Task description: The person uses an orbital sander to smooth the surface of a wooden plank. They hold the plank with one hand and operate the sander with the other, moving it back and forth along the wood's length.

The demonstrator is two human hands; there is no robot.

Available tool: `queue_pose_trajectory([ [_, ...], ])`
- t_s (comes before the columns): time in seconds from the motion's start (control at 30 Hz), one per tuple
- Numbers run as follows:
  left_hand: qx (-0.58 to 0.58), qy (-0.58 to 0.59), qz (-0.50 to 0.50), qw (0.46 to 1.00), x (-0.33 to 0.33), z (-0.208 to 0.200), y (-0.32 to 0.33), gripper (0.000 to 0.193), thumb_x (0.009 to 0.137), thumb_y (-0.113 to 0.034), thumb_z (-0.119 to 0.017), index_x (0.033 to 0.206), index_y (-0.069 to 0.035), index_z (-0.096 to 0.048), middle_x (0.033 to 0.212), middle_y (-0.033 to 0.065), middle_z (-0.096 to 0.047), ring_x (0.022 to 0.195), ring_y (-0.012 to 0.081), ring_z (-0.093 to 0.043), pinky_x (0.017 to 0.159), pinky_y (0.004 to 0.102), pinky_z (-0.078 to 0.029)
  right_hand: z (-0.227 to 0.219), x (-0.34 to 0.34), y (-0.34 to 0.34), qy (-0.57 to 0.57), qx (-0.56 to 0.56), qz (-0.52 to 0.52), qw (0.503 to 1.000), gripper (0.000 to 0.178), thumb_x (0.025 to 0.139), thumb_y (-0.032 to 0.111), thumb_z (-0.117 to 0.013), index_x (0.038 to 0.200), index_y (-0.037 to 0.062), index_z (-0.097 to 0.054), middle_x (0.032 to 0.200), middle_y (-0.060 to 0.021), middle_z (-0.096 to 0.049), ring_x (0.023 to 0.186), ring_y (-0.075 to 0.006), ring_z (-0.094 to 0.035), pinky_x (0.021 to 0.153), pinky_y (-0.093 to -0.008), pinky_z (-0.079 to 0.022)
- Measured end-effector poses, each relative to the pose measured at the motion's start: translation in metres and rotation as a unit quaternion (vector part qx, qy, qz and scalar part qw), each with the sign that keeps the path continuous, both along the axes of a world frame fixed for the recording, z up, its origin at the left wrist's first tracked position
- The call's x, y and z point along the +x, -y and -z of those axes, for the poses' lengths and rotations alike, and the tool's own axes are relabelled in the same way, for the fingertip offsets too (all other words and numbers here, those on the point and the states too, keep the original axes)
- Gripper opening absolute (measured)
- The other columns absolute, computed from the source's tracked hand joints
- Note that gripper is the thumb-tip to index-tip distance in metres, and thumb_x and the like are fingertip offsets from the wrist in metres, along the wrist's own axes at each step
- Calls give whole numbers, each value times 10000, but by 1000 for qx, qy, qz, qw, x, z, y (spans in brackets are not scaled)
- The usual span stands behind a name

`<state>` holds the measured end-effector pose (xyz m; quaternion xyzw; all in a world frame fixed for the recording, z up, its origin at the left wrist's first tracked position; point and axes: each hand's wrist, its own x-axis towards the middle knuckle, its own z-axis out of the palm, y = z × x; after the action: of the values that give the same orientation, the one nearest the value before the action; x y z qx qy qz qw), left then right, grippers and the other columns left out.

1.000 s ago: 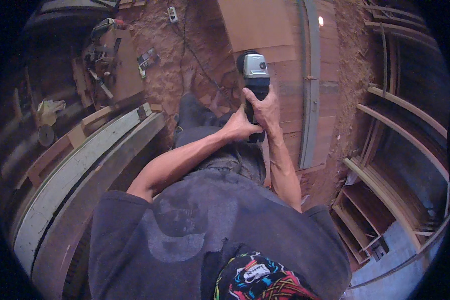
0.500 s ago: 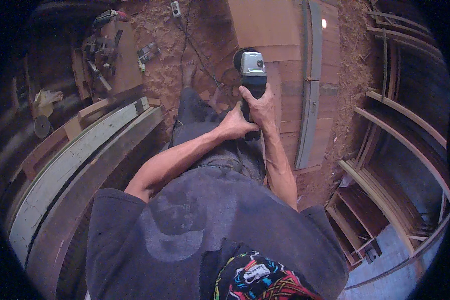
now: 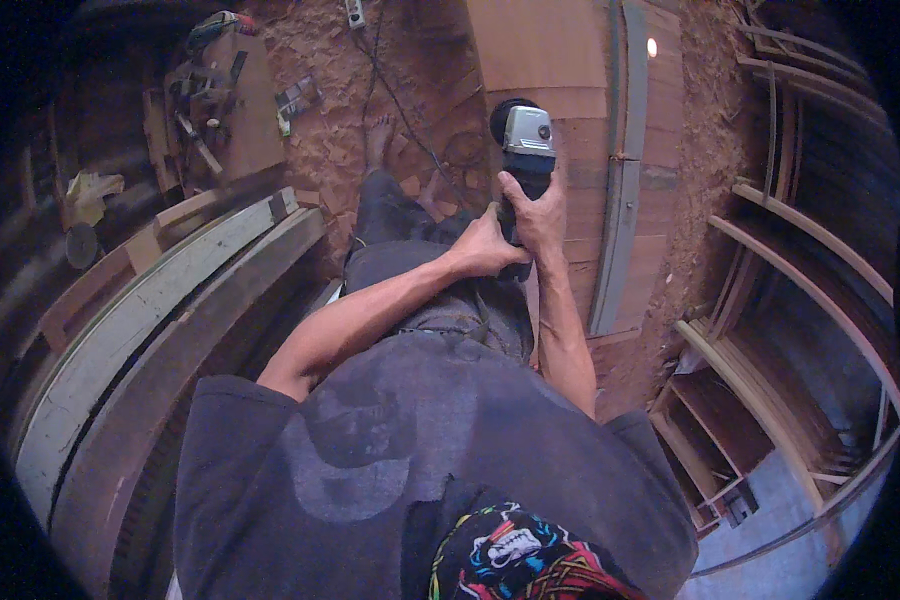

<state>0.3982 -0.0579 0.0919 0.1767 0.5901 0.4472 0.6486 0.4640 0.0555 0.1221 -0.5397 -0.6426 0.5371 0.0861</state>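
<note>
Both my hands grip an angle grinder (image 3: 530, 140) with a silver gear head and a dark body. My right hand (image 3: 540, 218) is wrapped around the body just behind the head. Closer to me, my left hand (image 3: 485, 245) closes on the rear of the handle. A dark round disc (image 3: 508, 118) at the tool's far end lies against or just over the near edge of a brown wooden board (image 3: 540, 50); whether it touches, I cannot tell. My fingers hide much of the handle.
A long grey metal bar (image 3: 620, 220) lies on planks right of the grinder. A black cord (image 3: 405, 120) runs over the debris-strewn floor from a white socket strip (image 3: 355, 12). Long beams (image 3: 170, 290) stand at left, wooden frames (image 3: 790, 250) at right. A cluttered wooden bench (image 3: 245, 130) is at far left.
The grinder and both hands have shifted slightly to the right, along the board's near edge. My grip on the tool looks the same.
</note>
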Motion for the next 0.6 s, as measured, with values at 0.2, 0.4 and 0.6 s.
queue_pose_trajectory([
  [0.2, 9, -64, -40, 997, 24, 38, 10, 914, 695, -284, -905, 1408, 60, -446, 1148, 205, -712, 929, 274, -733, 774, 385, -602, -3, 0, -1, 37, 35, -45, 998, 591, 850, 409, -886, 1189, -11, -648, 985, -129, -743, 866, -238, -723, 771, -389, -585],
  [0.4, -27, -20, 5, 999, 10, 9, 0, 977, 735, -259, -920, 1492, 60, -391, 1355, 198, -630, 1209, 272, -629, 1028, 392, -504, -15, -4, -2, -10, 67, -18, 998, 613, 842, 427, -887, 1197, -13, -650, 984, -142, -746, 868, -258, -728, 775, -407, -583],
  [0.6, -18, -48, -9, 999, 15, 12, 6, 1018, 674, -309, -918, 1445, 114, -404, 1172, 246, -704, 887, 288, -735, 769, 391, -600, 2, 5, 3, 22, 31, -17, 999, 618, 834, 433, -889, 1198, -4, -647, 990, -141, -746, 863, -256, -725, 769, -403, -579],
])
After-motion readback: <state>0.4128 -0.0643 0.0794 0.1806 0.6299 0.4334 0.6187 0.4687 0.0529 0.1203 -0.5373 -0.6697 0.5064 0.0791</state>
